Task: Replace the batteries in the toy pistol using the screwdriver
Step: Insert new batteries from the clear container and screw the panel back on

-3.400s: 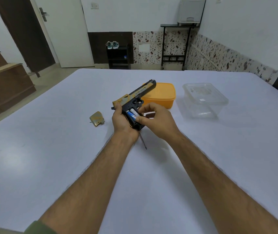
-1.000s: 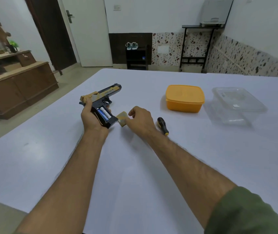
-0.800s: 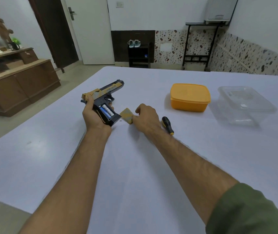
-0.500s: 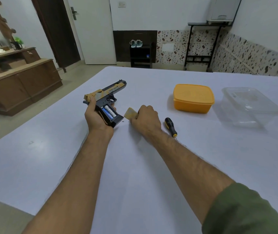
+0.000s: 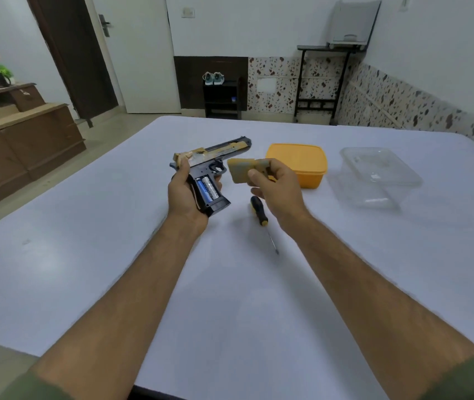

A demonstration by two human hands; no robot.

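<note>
A white table (image 5: 114,269) carries a lidded orange box (image 5: 297,166) and, to its right, a clear lidded container (image 5: 380,177). Above the table, the toy pistol (image 5: 210,168) is gripped by the left hand (image 5: 184,194), with 2 batteries (image 5: 207,189) exposed in the open grip. The tan cover (image 5: 240,170) is pinched by the right hand (image 5: 276,189). The screwdriver (image 5: 261,216) lies on the table beneath that hand.

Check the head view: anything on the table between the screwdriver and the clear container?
Nothing lies there. Between the screwdriver and the clear container the head view shows only bare white table; the right hand hangs above that stretch.
</note>
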